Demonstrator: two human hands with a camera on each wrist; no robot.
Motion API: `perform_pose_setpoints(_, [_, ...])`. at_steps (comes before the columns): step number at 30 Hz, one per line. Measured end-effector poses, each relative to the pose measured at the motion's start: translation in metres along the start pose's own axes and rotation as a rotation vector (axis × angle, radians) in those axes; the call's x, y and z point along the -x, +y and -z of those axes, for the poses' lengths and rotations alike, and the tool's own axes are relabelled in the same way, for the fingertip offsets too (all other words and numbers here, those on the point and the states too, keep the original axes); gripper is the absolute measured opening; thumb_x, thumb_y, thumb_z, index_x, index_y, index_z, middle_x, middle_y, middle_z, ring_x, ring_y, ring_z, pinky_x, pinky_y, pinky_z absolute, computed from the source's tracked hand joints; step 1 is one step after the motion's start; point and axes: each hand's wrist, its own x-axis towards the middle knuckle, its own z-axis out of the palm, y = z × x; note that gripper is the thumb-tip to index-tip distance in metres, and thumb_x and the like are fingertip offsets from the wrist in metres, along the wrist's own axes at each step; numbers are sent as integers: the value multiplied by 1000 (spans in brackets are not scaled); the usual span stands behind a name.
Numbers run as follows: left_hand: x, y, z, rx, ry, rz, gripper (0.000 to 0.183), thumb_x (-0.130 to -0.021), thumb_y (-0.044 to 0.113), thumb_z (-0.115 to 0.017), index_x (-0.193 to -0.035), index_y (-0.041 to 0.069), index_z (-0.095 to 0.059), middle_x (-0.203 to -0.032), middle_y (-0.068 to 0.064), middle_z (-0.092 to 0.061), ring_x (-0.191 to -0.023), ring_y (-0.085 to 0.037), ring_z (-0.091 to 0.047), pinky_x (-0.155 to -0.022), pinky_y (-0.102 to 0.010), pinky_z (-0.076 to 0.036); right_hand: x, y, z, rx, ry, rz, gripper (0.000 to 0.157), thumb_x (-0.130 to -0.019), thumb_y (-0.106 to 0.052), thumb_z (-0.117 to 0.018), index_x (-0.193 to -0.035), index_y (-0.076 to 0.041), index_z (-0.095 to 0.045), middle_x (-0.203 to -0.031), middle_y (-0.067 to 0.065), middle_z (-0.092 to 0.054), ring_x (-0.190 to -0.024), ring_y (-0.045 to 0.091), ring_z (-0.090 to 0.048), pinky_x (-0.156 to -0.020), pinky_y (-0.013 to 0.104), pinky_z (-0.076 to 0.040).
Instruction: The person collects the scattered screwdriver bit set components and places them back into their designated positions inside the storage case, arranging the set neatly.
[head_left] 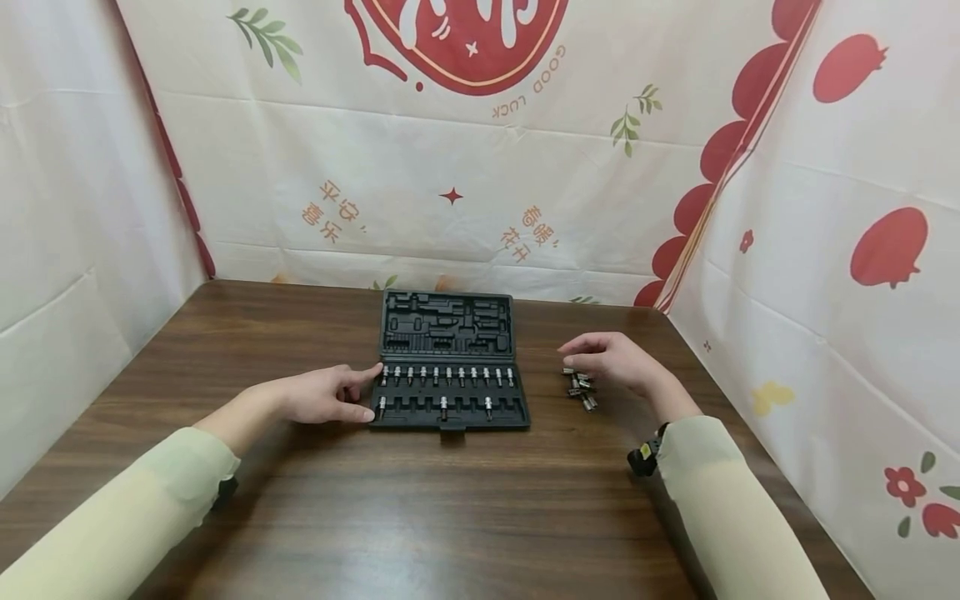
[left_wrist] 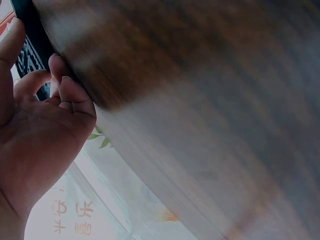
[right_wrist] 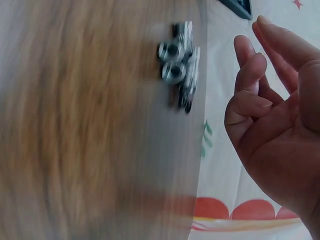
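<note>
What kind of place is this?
Likely a staged tabletop booth, not a working shop: hangings close off the back and both sides of a wood-grain table, which holds an open tool case and a small pile of metal pieces.

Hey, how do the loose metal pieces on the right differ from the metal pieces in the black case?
The loose pieces lie in a jumbled pile on the table; the cased pieces sit in two rows inside the black case. The loose pieces point various ways, while the cased pieces line up alike. Both look shiny and silvery.
</note>
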Motion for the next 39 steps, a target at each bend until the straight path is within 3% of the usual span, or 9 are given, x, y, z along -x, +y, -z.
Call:
perform_pose_setpoints(8, [-1,-2,-1,4,8,-12,91,-104,45,-76,-174,9,-30,-122,-13,-59,-100,-20,-55,-88,-37,-46,10,18,11,22,-2,-40,35,-105,-30,-77,-134,-10,-77,-129,14,-75,-109,28,-69,-92,39,-59])
perform_pose_setpoints(15, [-1,-1,0,3,9,-8,91,-104,45,-77,-174,10,-30,-122,-13,-59,-100,-21,-55,-88,-37,-46,10,31,15,168,4,-18,24,-104,-27,-77,-123,-15,-84,-120,8,-79,-104,22,-62,-89,37,-51])
perform_pose_setpoints(23, [-2,-2,-1,-4,10,-13,91,-104,45,-76,-174,9,-30,-120,-13,-59,-98,-20,-54,-88,-37,-46,4,37,15,202,-2,-2,23,-103,-21,-77,-124,-13,-85,-126,10,-80,-100,19,-61,-86,35,-50])
perform_pose_setpoints(29, [-1,-2,-1,2,8,-25,91,-104,43,-76,-173,8,-30,-120,-13,-59,-97,-20,-53,-87,-37,-46,0,38,13,218,-4,-4,26,-103,-21,-77,-127,-14,-84,-133,11,-78,-105,20,-62,-88,35,-51])
perform_pose_setpoints(35, [-1,-3,-1,8,4,-20,90,-105,44,-76,-174,9,-29,-121,-13,-58,-98,-20,-53,-87,-37,-45,-1,39,14,264,11,-13,22,-103,-20,-77,-122,-14,-86,-130,11,-80,-121,24,-66,-98,38,-52])
perform_pose_setpoints(39, [-1,-3,0,5,7,-18,90,-104,44,-76,-174,10,-30,-121,-14,-59,-98,-21,-54,-87,-37,-46,1,41,17,303,22,-15,20,-103,-19,-78,-120,-13,-86,-127,10,-81,-122,27,-66,-100,41,-51])
